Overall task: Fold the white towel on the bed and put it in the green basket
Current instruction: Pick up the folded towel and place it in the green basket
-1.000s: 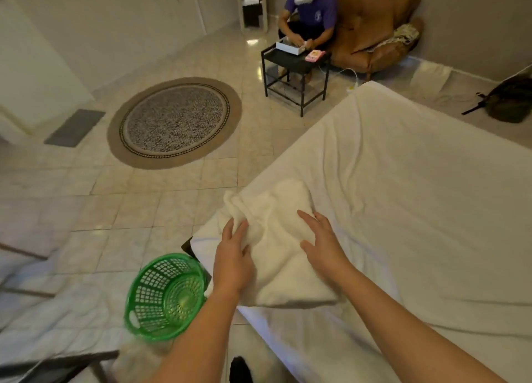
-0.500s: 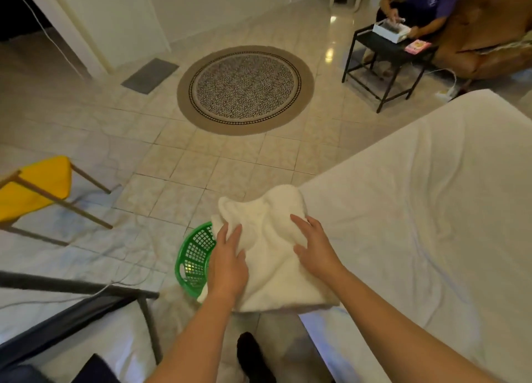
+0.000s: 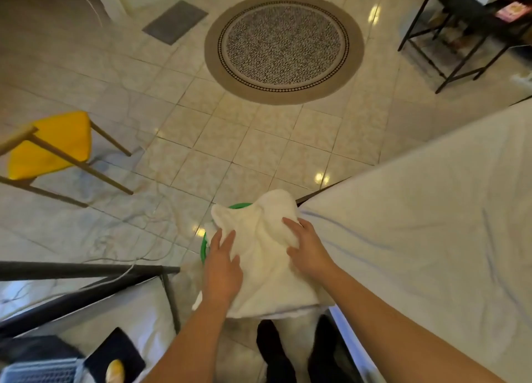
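Head view shows both bare hands carrying the folded white towel (image 3: pixel 267 256) just off the corner of the bed (image 3: pixel 417 224). The left hand (image 3: pixel 221 267) lies on the towel's left side with fingers spread and flat, thumb tucked toward the cloth; whether fingers curl under the edge cannot be told. The right hand (image 3: pixel 309 247) presses on the towel's right side, its fingers bent into the fabric, so each grip is closed onto the towel rather than hanging free. Directly beneath the two grips, and mostly hidden by the cloth, sits the green basket (image 3: pixel 203 249); only slivers of its rim peek out, one just left of the left hand and one past the towel's far edge. The towel's far corners stick up beyond the fingertips. To the right of the right grip the bed's white sheet stretches away, wrinkled. Well off to the left of the left grip stands a yellow stool (image 3: pixel 49 145) on the tiled floor (image 3: pixel 230 141), and far beyond both grips lies a round rug (image 3: pixel 283 47).
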